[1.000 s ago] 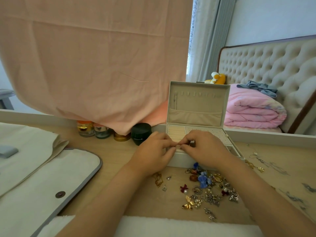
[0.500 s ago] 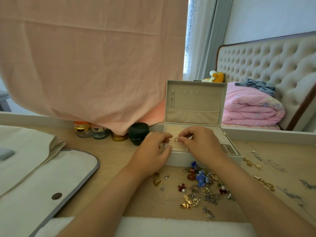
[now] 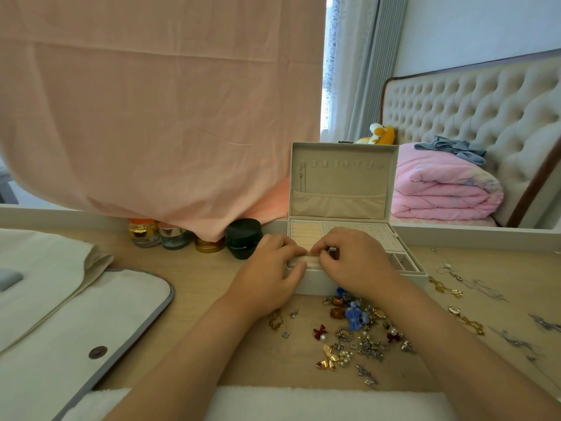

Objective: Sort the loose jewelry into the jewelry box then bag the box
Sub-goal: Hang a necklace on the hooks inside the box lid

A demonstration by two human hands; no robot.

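Noted at frame centre: cream rectangular jewelry box [image 3: 343,183], lid upright. Over its front-left ring rolls [image 3: 305,232]: right hand [image 3: 355,259], fingers curled, pinching small gold-coloured piece [image 3: 309,253]; left hand [image 3: 270,278], fingers curled beside it, grip not discernible. Lower centre-right on pale wooden table [image 3: 206,281]: heap of loose mixed jewelry [image 3: 355,332]. Lower left: cream fabric bag with grey trim [image 3: 91,314].

The tabletop [image 3: 188,268] was pale wood grain, matt and smooth. The jewelry box [image 3: 340,189] had a matt off-white shell and a beige velvety cloth lining. The ring [image 3: 309,252] at its padded rolls glinted as thin gold metal. The loose jewelry [image 3: 355,332] was glossy gold and silver metal, with pearly beads and blue cloth flowers. The bag [image 3: 76,314] was cream woven cloth with grey trim. The jars [image 3: 174,238] were glass with shiny metallic lids, the black jar [image 3: 243,237] glossy
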